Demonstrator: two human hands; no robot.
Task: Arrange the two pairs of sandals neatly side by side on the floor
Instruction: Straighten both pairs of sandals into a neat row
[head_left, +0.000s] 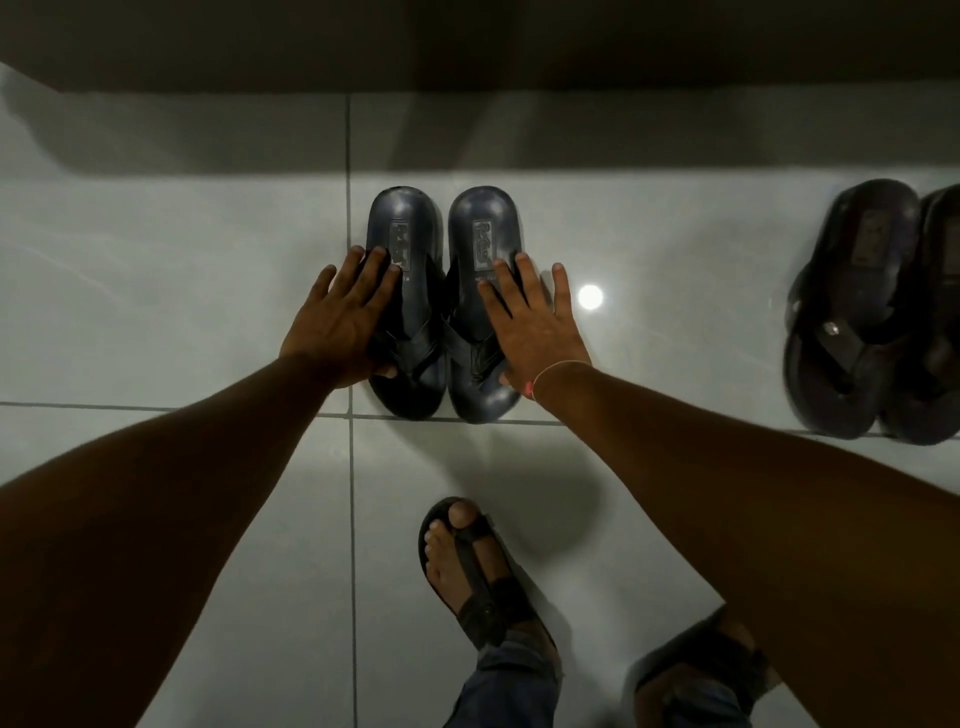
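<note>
Pressing flat on a dark blue pair (444, 306) mid-floor: left hand (340, 325) spread over the left sandal (405, 306), right hand (532, 327) spread over the right sandal (485, 306), fingers splayed, gripping nothing. Sandals touching side by side, toes lined up on a grout line (156, 407). Second, darker pair (878, 317) well apart at the floor's (182, 270) right edge. Below, two feet in strapped sandals (480, 571).

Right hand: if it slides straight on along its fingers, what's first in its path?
Right hand lies flat on the right dark blue sandal; its fingers point toward the heel. Beyond that, only bare floor tile up to the dark wall base, apparently.
</note>
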